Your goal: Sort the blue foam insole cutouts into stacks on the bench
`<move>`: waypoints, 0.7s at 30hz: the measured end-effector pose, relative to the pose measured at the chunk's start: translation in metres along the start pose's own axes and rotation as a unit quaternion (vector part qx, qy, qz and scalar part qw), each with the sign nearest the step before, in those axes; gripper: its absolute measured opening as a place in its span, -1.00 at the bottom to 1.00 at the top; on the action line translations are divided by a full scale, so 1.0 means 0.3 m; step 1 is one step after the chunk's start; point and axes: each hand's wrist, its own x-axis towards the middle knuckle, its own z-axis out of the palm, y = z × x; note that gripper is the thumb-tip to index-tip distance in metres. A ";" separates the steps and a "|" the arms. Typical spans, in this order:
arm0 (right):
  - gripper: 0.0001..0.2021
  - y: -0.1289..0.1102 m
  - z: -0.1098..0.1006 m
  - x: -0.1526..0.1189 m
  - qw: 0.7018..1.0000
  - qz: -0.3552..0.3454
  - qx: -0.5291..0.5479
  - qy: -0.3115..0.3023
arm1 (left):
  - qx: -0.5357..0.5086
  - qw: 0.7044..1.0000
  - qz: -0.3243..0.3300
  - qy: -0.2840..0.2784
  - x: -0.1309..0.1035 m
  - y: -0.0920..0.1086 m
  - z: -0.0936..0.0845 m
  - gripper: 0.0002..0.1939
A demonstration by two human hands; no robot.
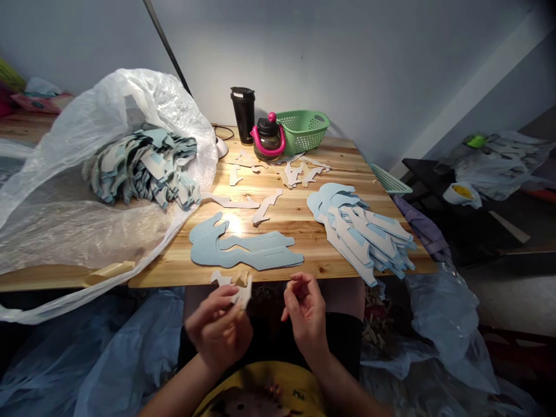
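1. One small bunch of pale scraps (243, 295) sits in my left hand (219, 330), low in the frame and left of centre; my thumb and fingers are clamped on it, and its ragged ends stick up past my fingertips.
2. My right hand (307, 315) is to the right of those scraps, well apart from them, at lower centre. Its fingers curl in toward the thumb; whether the tips meet, or pinch anything, I cannot tell.
3. Just above my grip, mid-frame, blue cut-outs (247, 258) lie overlapping on the wooden table (299, 202), near its front edge.
4. Right of centre, a fanned pile of blue-and-white pieces (360, 237) reaches that same edge, up and to the right of my right hand.
5. More loose offcuts (267, 207) are scattered farther up, toward the upper middle.
6. At left, an open plastic bag (56, 231) holds a heap of layered pieces (147, 165).
7. At upper centre stand a black tumbler (243, 116), a bottle with a pink handle (268, 145) and a green basket (306, 141).
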 end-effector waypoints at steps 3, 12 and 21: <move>-0.65 -0.065 -0.005 -0.002 0.987 0.030 0.095 -0.126 | 0.006 0.983 0.163 -0.089 -0.009 0.001 0.013 -0.80; -0.66 -0.066 -0.091 0.098 0.989 0.005 0.024 -0.144 | -0.113 0.936 0.086 -0.323 0.103 -0.059 0.023 -0.78; -0.67 -0.042 -0.162 0.190 0.956 -0.163 -0.235 -0.059 | -0.038 0.942 0.121 -0.309 0.143 -0.122 0.074 -0.79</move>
